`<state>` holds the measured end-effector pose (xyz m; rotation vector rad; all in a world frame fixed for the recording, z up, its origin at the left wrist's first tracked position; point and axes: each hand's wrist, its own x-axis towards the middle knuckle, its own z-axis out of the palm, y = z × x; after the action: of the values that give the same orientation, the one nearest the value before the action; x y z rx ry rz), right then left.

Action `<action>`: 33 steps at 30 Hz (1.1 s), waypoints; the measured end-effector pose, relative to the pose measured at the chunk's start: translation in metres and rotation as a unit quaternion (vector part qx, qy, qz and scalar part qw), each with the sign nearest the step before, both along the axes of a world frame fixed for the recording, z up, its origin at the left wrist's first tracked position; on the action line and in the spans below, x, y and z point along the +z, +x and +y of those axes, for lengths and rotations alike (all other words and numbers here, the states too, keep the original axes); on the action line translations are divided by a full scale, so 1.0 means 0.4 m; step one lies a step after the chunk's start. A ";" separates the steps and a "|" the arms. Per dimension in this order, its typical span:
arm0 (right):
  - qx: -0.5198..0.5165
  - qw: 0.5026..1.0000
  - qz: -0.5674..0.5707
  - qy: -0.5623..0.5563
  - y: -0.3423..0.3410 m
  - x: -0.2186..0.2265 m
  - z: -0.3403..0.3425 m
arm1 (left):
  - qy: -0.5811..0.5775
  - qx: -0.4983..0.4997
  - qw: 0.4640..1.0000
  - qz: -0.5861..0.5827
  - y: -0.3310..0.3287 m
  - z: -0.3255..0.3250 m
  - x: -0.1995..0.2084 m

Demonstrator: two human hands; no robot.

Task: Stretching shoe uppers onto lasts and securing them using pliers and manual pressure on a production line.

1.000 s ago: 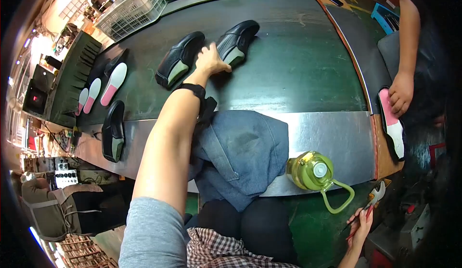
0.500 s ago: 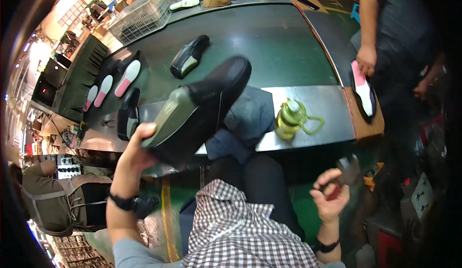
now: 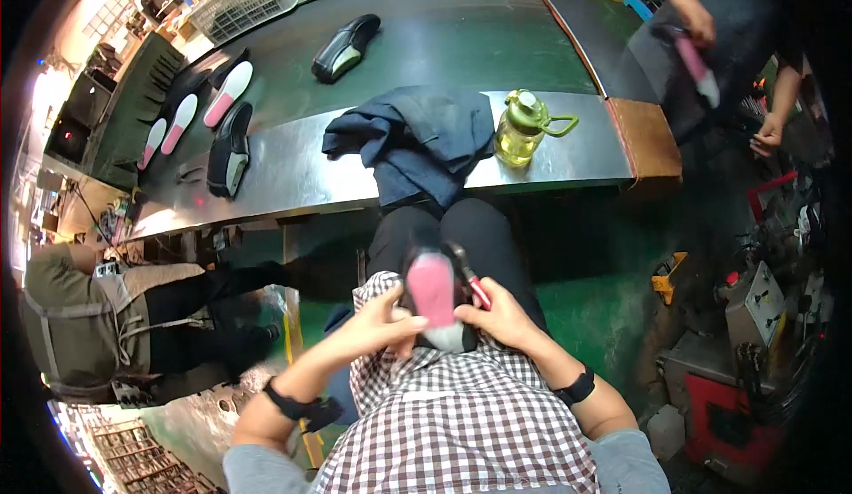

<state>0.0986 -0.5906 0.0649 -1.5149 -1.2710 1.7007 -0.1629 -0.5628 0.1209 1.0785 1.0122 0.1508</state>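
The long green worktop (image 3: 461, 32) stretched in front of the checked apron (image 3: 457, 432). A crumpled blue cloth (image 3: 426, 130) drooped over the worktop's near edge. Short of that edge, just above the apron, was a dark shoe (image 3: 432, 290), blurred, with pink facing up. The left hand (image 3: 383, 324), half closed, gripped its left side; the right hand (image 3: 501, 315), thumb against its right side, curled around a red-handled tool (image 3: 480, 292).

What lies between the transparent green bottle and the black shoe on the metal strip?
In the head view: a crumpled dark blue cloth beside the bottle, then bare metal strip up to the shoe.
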 end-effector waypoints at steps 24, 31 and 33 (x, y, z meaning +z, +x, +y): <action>-0.060 0.995 0.082 -0.024 0.029 0.004 0.028 | 0.539 -0.119 0.832 0.062 0.659 0.638 0.018; -0.045 0.992 0.108 -0.039 0.021 -0.013 0.027 | 0.290 -0.030 0.956 -0.044 0.406 0.697 0.149; -0.074 0.987 0.134 -0.052 0.024 -0.012 0.021 | 0.238 0.029 0.960 -0.147 0.347 0.663 0.203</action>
<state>0.1081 -0.5822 0.0601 -1.3450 -0.9213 1.8230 -0.0243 -0.2975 0.2019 1.4111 0.7530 0.6102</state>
